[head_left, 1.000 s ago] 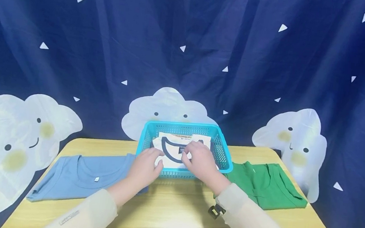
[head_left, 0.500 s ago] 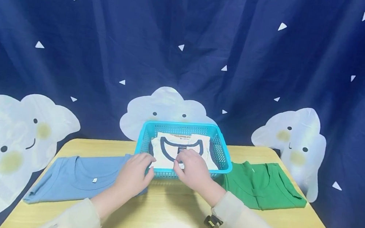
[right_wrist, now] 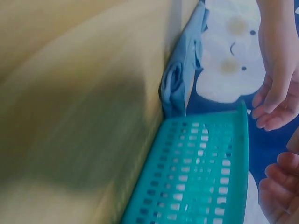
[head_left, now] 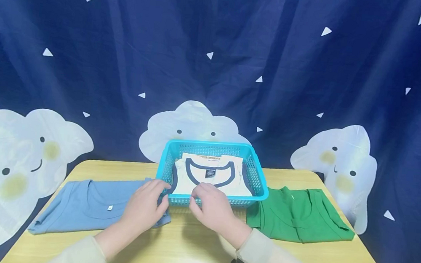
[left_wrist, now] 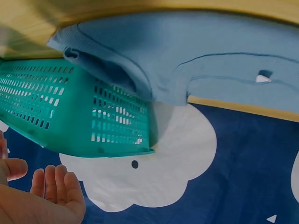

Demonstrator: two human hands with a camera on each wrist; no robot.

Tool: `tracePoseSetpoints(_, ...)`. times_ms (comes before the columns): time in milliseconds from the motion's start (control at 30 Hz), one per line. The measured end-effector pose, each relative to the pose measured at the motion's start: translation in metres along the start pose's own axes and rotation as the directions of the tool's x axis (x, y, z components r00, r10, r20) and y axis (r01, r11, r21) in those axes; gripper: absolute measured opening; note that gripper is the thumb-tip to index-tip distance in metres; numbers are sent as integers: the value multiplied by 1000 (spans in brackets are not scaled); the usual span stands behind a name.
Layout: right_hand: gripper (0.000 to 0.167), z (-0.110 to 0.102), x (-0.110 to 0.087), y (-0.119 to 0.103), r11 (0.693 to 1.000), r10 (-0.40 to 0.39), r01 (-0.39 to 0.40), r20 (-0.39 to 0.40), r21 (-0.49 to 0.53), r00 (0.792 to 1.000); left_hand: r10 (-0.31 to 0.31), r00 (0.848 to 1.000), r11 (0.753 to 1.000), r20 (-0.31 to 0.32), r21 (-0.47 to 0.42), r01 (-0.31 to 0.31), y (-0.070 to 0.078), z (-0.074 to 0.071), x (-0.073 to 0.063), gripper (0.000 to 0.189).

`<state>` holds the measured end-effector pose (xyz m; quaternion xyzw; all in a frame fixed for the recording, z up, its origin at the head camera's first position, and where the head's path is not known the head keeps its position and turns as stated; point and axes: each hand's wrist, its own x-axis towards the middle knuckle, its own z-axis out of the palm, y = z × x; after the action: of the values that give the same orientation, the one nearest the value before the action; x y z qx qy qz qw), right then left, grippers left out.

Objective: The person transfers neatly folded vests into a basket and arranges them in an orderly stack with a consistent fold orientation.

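Observation:
A turquoise perforated basket [head_left: 238,202] stands on the table in the head view. In it lies a folded white shirt [head_left: 229,189] with dark navy trim round the neck. My left hand [head_left: 145,205] is at the basket's front left corner, fingers loosely bent and holding nothing. Just before the front rim hovers my right hand [head_left: 212,206], loosely curled and likewise holding nothing. In the left wrist view the left hand [left_wrist: 51,200] shows apart from the basket wall [left_wrist: 70,107]. The right wrist view has both hands beyond the basket's rim.
A folded blue shirt [head_left: 93,202] lies left of the basket, partly behind the left hand. To the right is a folded green shirt [head_left: 305,219]. The wooden table [head_left: 184,247] ends at a dark blue curtain [head_left: 237,87] with white clouds.
Both hands have drawn back from above the white shirt toward the front rim, moving left and nearer the person. The shirt's neck is now uncovered. The basket stays in place.

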<state>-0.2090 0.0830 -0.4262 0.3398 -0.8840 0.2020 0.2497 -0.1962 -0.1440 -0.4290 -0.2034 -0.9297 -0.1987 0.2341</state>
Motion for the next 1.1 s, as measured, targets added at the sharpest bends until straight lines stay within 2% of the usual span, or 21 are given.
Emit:
tracePoseSetpoints(200,6,7,-2,-12,999,-28,27,15,38,1000,-10,1000,1000,-1,4,10,-9,1,-8,23)
tracePoseSetpoints(400,7,12,0,-23,999,-12,9,64,53,998,-23,1000,1000,3,18,23,-19,1,-16,24)
tracePoseSetpoints(767,9,29,-1,-34,996,-47,38,121,75,992,-93,995,995,29,41,92,-39,0,-28,26)
tracePoseSetpoints(900,16,36,-1,-38,996,-55,44,166,72,984,-130,991,991,43,45,128,-46,-2,-31,28)
tracePoseSetpoints(1100,25,43,-1,-43,999,-25,18,261,31,965,-176,983,984,55,46,173,-61,-5,-35,31)
